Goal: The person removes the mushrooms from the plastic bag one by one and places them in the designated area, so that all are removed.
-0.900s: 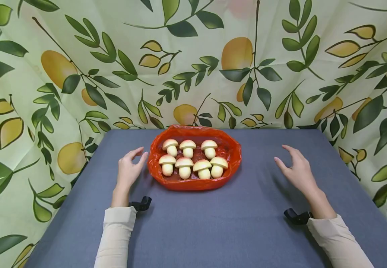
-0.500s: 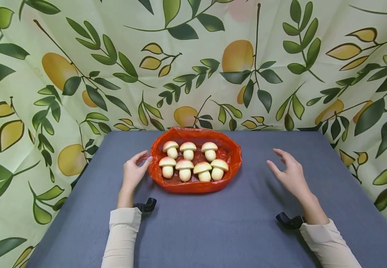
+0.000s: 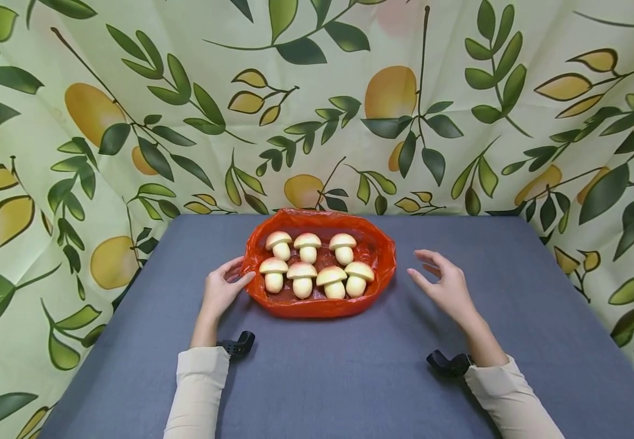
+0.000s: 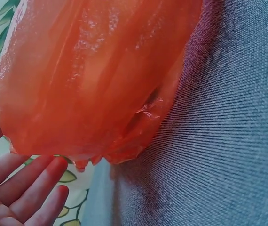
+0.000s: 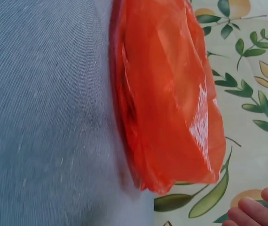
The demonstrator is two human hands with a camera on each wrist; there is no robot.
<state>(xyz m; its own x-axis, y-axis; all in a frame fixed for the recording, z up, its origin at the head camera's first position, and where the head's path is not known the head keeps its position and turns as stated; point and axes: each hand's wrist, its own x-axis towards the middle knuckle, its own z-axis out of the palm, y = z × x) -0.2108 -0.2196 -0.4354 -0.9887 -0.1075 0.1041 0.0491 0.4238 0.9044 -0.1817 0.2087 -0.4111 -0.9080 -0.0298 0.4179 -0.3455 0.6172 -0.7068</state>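
A red plastic bag (image 3: pixel 317 309), its mouth spread wide into an oval, stands at the back middle of the table. Inside it lie several mushroom-shaped pieces (image 3: pixel 302 286) with pale stems and pinkish-cream caps, in two rows. My left hand (image 3: pixel 221 291) is right at the bag's left end, thumb in front and fingers behind; in the left wrist view its fingers (image 4: pixel 35 186) spread loosely beside the red plastic. To the right of the bag, my right hand (image 3: pixel 450 291) hovers a short way off with thumb and fingers apart, holding nothing.
A blue-grey cloth covers the table (image 3: pixel 327 378). Behind and at both sides hangs a pale curtain (image 3: pixel 317 91) printed with leaves and yellow fruit. Each wrist carries a black camera (image 3: pixel 448 364).
Both hands have moved toward the bag: the left one rightward up to its left end, the right one leftward, narrowing its gap. The bag and mushroom-shaped pieces keep their place.
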